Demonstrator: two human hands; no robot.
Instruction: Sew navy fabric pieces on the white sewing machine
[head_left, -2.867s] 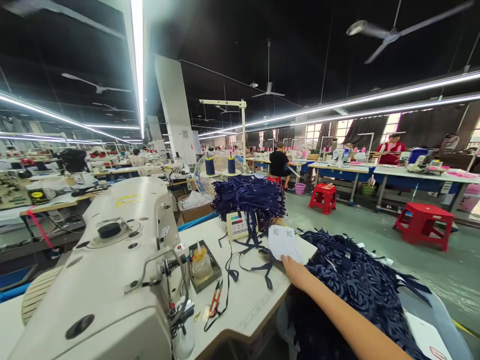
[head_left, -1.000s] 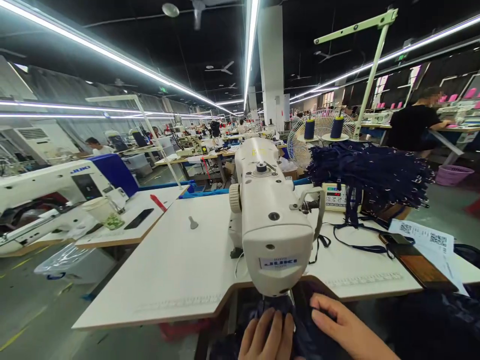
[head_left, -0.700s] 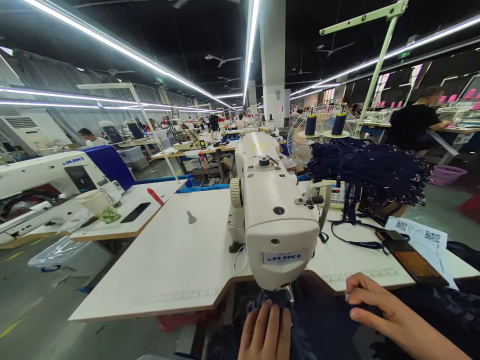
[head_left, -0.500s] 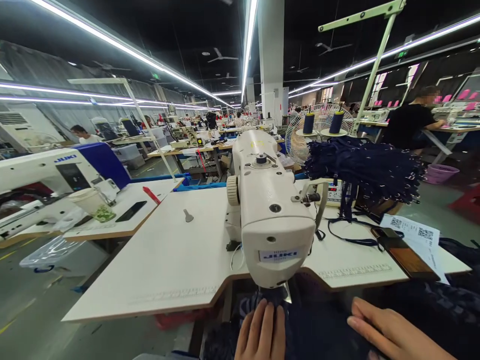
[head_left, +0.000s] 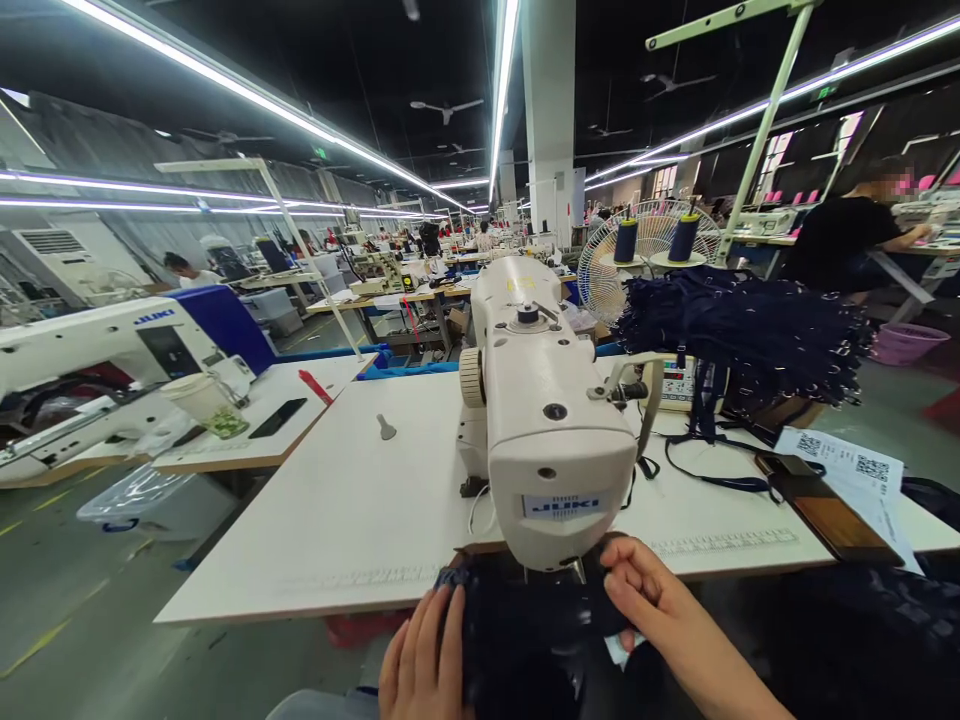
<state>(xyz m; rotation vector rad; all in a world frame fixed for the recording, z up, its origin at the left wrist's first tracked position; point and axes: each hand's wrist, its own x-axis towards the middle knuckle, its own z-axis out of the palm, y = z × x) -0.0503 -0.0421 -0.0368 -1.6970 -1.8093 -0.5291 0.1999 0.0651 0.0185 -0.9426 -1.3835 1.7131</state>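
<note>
Around us is a long, strip-lit sewing hall, and at the near side a white-topped bench [head_left: 330, 510] carries a cream-white metal sewing machine [head_left: 559, 430] in the middle. The glossy dark navy cloth [head_left: 536, 620] lies below the machine's head, at the near edge. Our left hand [head_left: 424, 650] lies on its left end, fingers close together where it bunches; the thumb is hidden, so we cannot tell whether it grips. Our right hand [head_left: 649, 595] pinches the right end between thumb and fingers, and a small white label-like piece [head_left: 620, 650] pokes out beneath it.

We judge the right fingertips, so near the needle area, to be most at risk if the cloth were fed with them there. Uneven tension between the hands could skew or pucker it, and its dark sheen would make a hidden fold hard to notice.

To the right, loose navy straps [head_left: 712, 478] trail across the bench and could snag. Beyond them rises a big heap of navy straps with metal fittings [head_left: 742, 325]. A dark rectangular phone [head_left: 836, 510] overlaps a white printed paper sheet [head_left: 847, 470] by the right edge, where a sleeve might knock them.
</note>
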